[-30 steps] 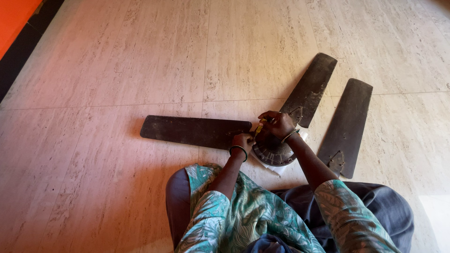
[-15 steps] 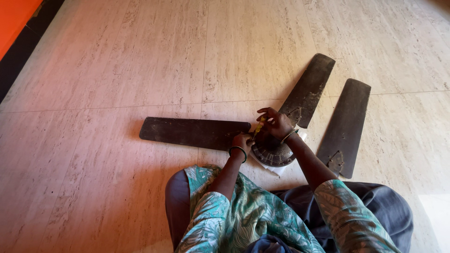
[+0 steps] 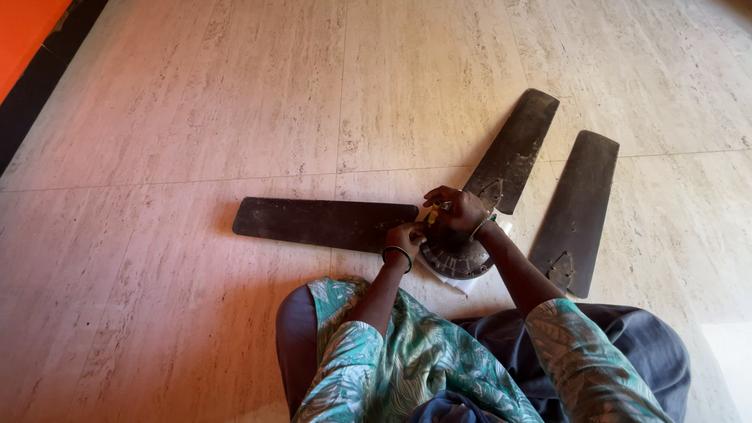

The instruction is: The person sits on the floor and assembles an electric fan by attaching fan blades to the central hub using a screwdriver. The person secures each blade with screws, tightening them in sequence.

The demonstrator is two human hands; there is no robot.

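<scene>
**A:** So the right hand (image 3: pixel 462 210) is curling tight around a small screwdriver (image 3: pixel 433 213) with a yellowish handle, tip pointing down at the spot where the long blade (image 3: pixel 325 222) is meeting the round motor hub (image 3: pixel 458 254). The left hand (image 3: pixel 405 235) is pressing down on that blade's inner end right beside the hub, fingers bent over it. Can't tell whether it's actually pinching something small or just bracing.

**B:** Where's the whole thing sitting?

**A:** On the tiled floor (image 3: pixel 196 117), just in front of the person's knees, hub lying on a bit of white paper (image 3: pixel 462 283). A second blade (image 3: pixel 513 149) is angling away from under the right hand, and a third blade (image 3: pixel 576 211) is lying loose, off to the right, apart from the hub.

**B:** How would that stuff handle, you reckon?

**A:** I'm guessing the hub is heavy and solid metal, so it's staying put. The blades look thin, stiff and grimy, probably a bit slippery with dust. I'd be grabbing them near the bracket end, not the tip, so they aren't flexing.

**B:** Any boxes or trays for screws?

**A:** None I'm seeing, no containers in view.
</scene>
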